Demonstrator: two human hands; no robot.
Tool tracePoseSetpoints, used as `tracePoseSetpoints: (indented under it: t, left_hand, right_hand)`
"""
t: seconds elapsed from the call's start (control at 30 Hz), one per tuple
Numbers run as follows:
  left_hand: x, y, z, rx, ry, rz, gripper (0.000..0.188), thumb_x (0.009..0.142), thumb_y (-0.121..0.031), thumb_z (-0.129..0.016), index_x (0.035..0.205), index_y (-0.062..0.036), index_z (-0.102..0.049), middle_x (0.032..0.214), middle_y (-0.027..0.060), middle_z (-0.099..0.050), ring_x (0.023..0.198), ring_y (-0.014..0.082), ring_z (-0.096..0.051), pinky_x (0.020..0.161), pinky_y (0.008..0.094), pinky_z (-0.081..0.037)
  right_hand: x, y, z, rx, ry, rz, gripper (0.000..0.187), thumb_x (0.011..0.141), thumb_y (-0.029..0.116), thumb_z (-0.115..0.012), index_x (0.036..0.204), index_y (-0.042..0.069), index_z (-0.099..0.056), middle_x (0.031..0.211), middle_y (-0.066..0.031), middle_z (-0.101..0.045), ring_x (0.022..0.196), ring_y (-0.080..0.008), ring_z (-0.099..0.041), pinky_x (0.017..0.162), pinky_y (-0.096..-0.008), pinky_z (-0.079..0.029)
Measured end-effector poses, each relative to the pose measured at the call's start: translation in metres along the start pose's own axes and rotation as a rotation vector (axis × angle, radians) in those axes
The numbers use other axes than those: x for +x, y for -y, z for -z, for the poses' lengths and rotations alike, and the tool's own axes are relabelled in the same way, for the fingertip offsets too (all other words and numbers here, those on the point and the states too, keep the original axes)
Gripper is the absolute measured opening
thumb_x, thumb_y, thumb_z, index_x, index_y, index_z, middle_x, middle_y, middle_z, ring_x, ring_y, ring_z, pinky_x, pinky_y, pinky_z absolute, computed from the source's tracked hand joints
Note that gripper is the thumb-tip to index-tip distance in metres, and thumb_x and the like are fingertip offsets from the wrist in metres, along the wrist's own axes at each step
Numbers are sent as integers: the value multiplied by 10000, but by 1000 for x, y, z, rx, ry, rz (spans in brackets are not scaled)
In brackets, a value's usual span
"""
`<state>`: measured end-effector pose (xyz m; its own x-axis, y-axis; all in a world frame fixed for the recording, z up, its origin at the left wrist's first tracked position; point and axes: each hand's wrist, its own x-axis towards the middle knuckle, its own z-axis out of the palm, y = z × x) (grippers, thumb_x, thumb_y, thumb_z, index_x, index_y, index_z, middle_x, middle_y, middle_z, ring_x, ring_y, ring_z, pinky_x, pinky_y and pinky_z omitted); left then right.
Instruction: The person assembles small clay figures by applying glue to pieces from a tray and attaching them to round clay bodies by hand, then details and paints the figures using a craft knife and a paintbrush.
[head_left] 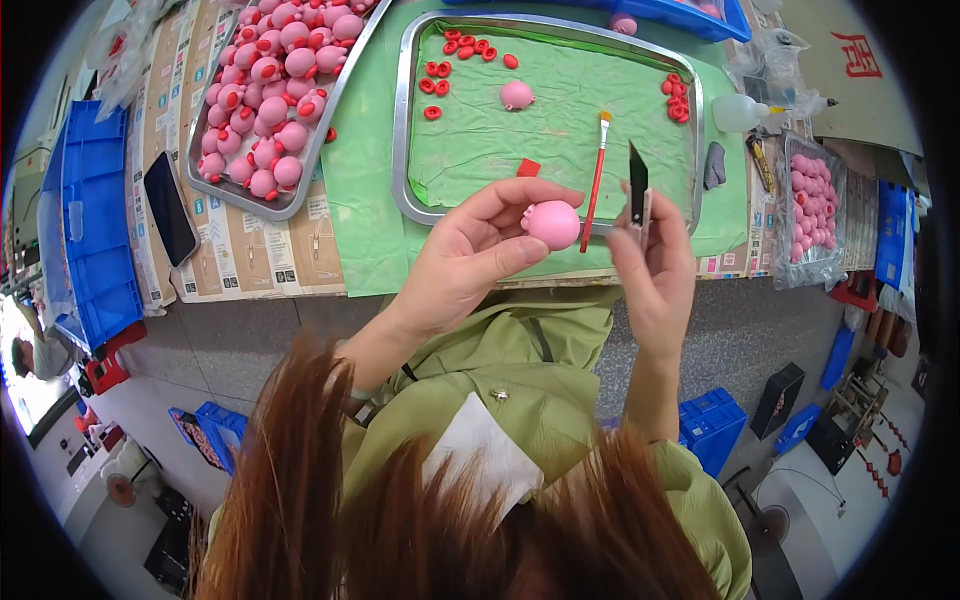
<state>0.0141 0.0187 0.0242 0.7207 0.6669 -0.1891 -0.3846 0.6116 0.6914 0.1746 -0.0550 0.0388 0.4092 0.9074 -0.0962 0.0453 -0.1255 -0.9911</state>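
Note:
Between the thumb and fingers of my left hand (470,250) is a round pink toy ball (553,225) with small nubs on its left side. My right hand (655,260) grips a utility knife (638,195), its dark blade pointing up and apart from the ball. Both hands are over the near edge of a metal tray (402,130) lined with green cloth. In the tray lie another pink ball (517,96), several small red rings (433,87) at the left, more red pieces (676,98) at the right and a flat red piece (528,168). A red-handled brush (598,180) rests across the tray's near rim.
At the left, a metal tray (292,207) is heaped with pink balls bearing red parts. A phone (171,210) lies beside it. To the right are a squeeze bottle (738,113), a grey scrap (714,166), a yellow cutter (761,163) and a bagged tray of pink balls (812,205).

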Motion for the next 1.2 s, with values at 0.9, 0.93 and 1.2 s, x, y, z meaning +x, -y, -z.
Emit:
tracePoseSetpoints:
  t: [0.9, 0.93, 1.2]
  left_hand:
    - [-7, 9, -3, 662, 67, -485, 525, 738, 111, -565, 1191, -17, -333, 1155, 175, -491, 1087, 230, -485, 926, 342, -371]
    - [-8, 8, -4, 661, 65, -484, 525, 738, 111, -565, 1191, -17, -333, 1155, 175, -491, 1087, 230, -485, 926, 342, -371]
    - [-6, 7, -13, 860, -104, -542, 478, 692, -1, -655, 1133, -32, -475, 1043, 62, -568, 952, 224, -485, 809, 302, -413]
  right_hand:
    - [-9, 2, -10, 519, 193, -320, 270, 811, 45, -564, 1062, -1, -476, 791, -3, -539, 609, -33, -471, 512, -152, -348]
    - [-8, 1, -11, 518, 194, -322, 270, 811, 45, -564, 1062, -1, -476, 791, -3, -539, 609, -33, -471, 512, -152, -348]
    - [-10, -3, -17, 568, 251, -411, 271, 852, 102, -531, 1094, 0, -465, 848, -21, -556, 605, -40, -480, 518, -163, -376]
